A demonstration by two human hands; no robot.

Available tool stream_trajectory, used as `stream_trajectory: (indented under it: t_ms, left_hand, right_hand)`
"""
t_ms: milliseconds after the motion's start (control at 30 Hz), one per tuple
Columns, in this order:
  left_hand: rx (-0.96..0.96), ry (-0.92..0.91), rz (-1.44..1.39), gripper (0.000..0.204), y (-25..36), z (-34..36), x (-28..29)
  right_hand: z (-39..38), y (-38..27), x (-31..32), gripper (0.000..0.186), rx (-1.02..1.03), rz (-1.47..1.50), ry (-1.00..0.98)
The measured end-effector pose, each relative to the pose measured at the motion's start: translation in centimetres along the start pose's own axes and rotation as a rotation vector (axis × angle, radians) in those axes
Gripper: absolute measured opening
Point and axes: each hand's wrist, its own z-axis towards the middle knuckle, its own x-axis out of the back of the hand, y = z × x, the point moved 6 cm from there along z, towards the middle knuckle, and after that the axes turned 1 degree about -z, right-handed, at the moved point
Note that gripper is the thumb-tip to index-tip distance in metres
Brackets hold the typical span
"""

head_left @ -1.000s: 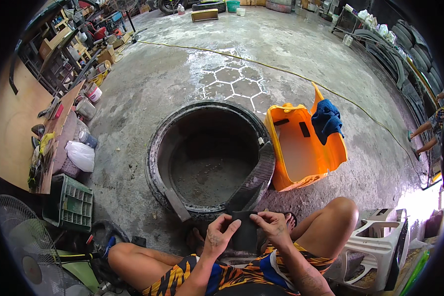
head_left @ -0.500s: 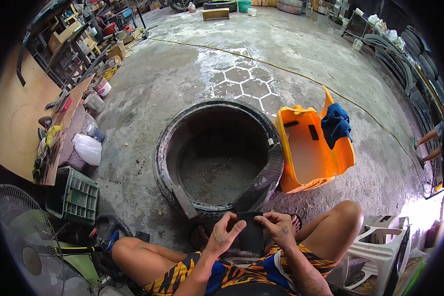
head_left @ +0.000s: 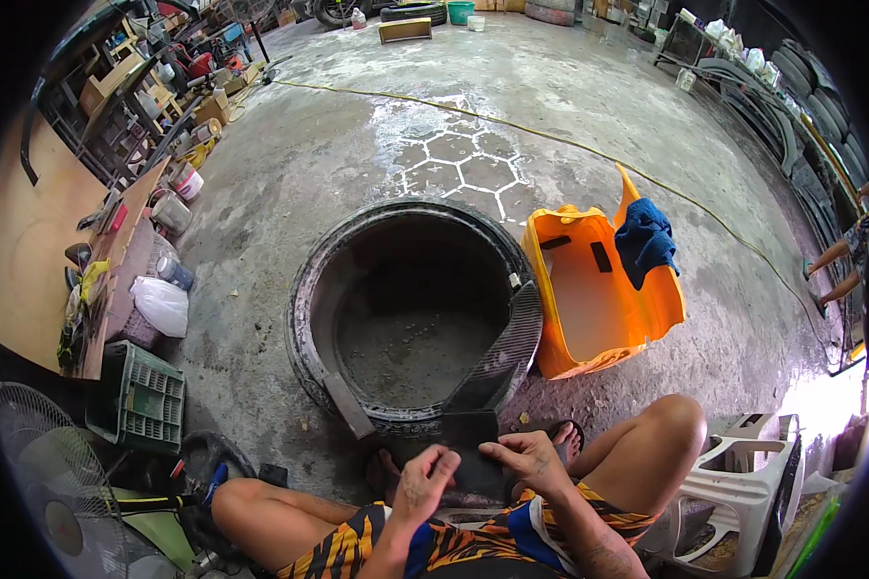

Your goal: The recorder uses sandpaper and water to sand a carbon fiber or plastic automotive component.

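Note:
My left hand (head_left: pixel 425 481) and my right hand (head_left: pixel 534 459) are in front of me, above my lap, fingers closed in pinches. Between them is a thin black sheet (head_left: pixel 475 473), gripped near its upper corners; its lower part blends into the dark behind it. Just beyond the hands, a curved, ribbed dark panel (head_left: pixel 497 357) lies over the right near rim of a large black tyre (head_left: pixel 304 289). A flat grey strip (head_left: pixel 348 405) rests on the near left rim.
Right of the tyre stands a cut-open orange container (head_left: pixel 541 318) of cloudy liquid, a blue cloth (head_left: pixel 645 241) over its edge. A green crate (head_left: pixel 150 405) and a fan (head_left: pixel 53 482) are at left, a white plastic stool (head_left: pixel 719 497) at right. A yellow hose (head_left: pixel 550 135) crosses the floor.
Both hands have come down slightly toward my lap with the black sheet, which shows less plainly now. The whole view has shifted a little; the tyre and container have stayed in place.

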Motion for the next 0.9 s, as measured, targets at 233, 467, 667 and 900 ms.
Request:
stream_trajectory:
  t_ms: [233, 467, 667, 900]
  left_hand:
    - [-0.089, 0.109, 0.174, 0.032, -0.4, -0.5, 0.7]
    - [-0.046, 0.040, 0.056, 0.033, -1.0, -0.3, -0.2]
    - [-0.143, -0.099, 0.150, 0.036, 0.3, -0.3, -0.8]
    - [-0.276, 0.081, 0.091, 0.023, 2.1, -0.2, -0.2]
  right_hand:
    - [-0.1, -2.0, -0.7, 0.037, -0.051, 0.042, -0.052]
    - [-0.3, 0.3, -0.2, 0.038, -0.041, -0.003, -0.031]
    - [0.0, -1.2, 0.5, 0.035, -0.030, -0.024, 0.061]
    - [0.2, -1.9, -0.6, 0.025, 0.041, 0.017, 0.147]
